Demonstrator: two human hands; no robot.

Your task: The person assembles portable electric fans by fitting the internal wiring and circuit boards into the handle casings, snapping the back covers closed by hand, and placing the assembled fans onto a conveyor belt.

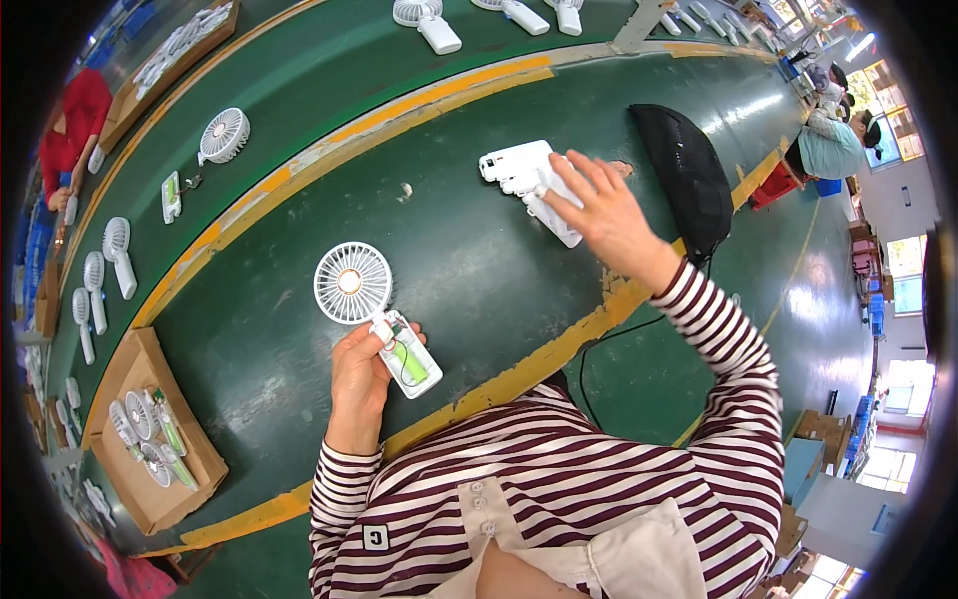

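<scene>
My left hand (pixel 357 384) is closed around the handle of a white handheld fan (pixel 374 284) near the table's front edge. The handle's cover is off, so a green battery (pixel 410 363) and thin wires show inside. Farther right, my right hand (pixel 611 222) reaches over a small pile of white plastic handle covers (pixel 522 163). Its fingers are spread, and the thumb and fingertips are at the pile's edge. Whether they touch the covers I cannot tell.
A black pouch (pixel 687 170) lies right of the covers. At left, a cardboard tray (pixel 213 472) holds several fans. Beyond the yellow-edged rim runs a green belt with fans, one open-handled fan (pixel 225 136) among them. A person in red (pixel 80 125) works at far left.
</scene>
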